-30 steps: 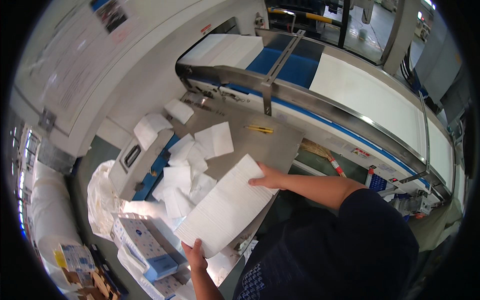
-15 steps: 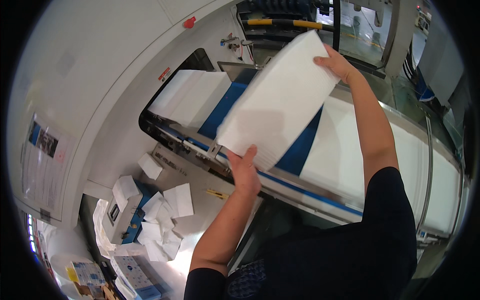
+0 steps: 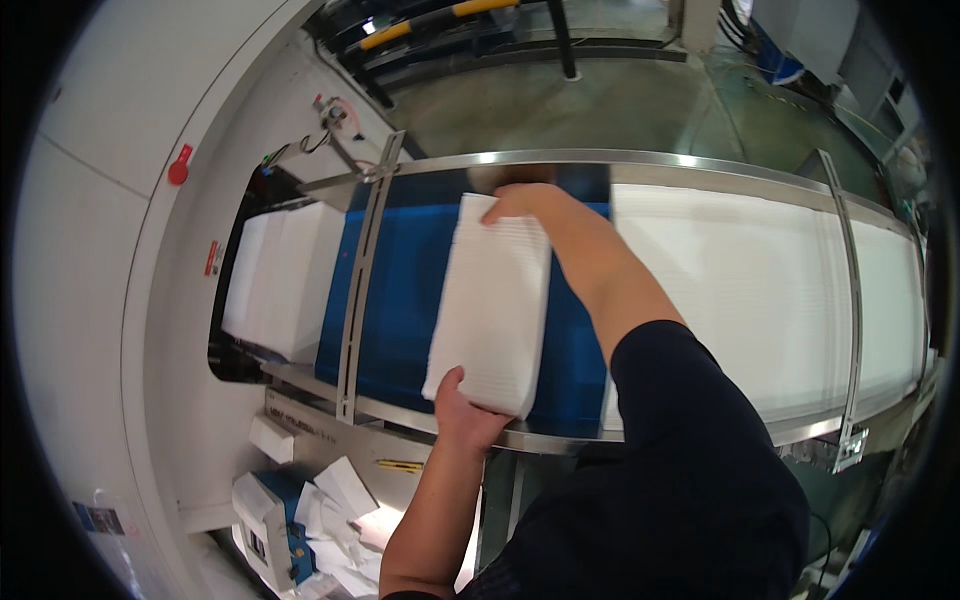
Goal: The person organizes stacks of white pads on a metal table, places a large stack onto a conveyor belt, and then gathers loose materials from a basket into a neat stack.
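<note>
Blue conveyor belt (image 3: 405,290) runs between steel rails (image 3: 570,157); mid-belt, our left hand (image 3: 470,418) grips the white paper stack (image 3: 490,310) by its near end, our right hand (image 3: 527,203) its far end, not yet released. White left-end bundle (image 3: 285,280) and right-end sheets (image 3: 730,300) already lie there.

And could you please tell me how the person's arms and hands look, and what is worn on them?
The left hand and right hand wear no gloves, and no watch or bracelet shows. The forearms are uncovered. The right sleeve is short, dark navy and plain. Some fingers are hidden, so rings cannot be ruled out.
</note>
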A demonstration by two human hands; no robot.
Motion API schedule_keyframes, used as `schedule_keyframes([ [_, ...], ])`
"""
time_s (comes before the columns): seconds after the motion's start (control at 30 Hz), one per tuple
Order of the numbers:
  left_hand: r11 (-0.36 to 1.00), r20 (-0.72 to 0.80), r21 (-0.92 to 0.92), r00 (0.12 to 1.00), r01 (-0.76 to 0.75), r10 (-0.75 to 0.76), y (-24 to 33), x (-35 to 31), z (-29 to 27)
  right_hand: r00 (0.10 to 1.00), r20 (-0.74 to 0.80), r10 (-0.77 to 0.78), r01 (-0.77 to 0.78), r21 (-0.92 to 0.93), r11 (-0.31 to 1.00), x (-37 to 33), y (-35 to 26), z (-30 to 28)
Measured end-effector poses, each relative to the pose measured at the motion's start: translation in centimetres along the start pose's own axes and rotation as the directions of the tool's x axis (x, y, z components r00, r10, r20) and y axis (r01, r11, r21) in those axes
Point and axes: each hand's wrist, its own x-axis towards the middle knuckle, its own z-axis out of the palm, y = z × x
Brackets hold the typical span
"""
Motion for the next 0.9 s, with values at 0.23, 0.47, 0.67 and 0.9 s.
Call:
schedule_keyframes([
  [0.23,0.918,0.232,0.304,0.915,0.253,-0.329,-3.1,-7.3,0.9,0.995,-0.094,0.035,-0.051,-0.172,0.984,-3.1,3.1,-0.9],
  [0.47,0.881,0.103,0.474,0.992,0.014,-0.071,-5.7,-10.1,-4.9,0.861,-0.444,-0.248,-0.016,-0.512,0.859,-8.2,4.7,1.1],
  [0.67,0.956,-0.106,0.271,0.984,-0.11,0.144,-6.9,-12.4,-12.0,0.952,-0.121,-0.281,0.116,-0.708,0.697,-21.1,5.2,8.8],
  [0.9,0.981,-0.278,0.181,0.953,-0.071,0.121,-8.6,-13.7,-16.0,0.94,-0.289,-0.18,-0.091,-0.724,0.684,-21.0,9.0,7.2],
])
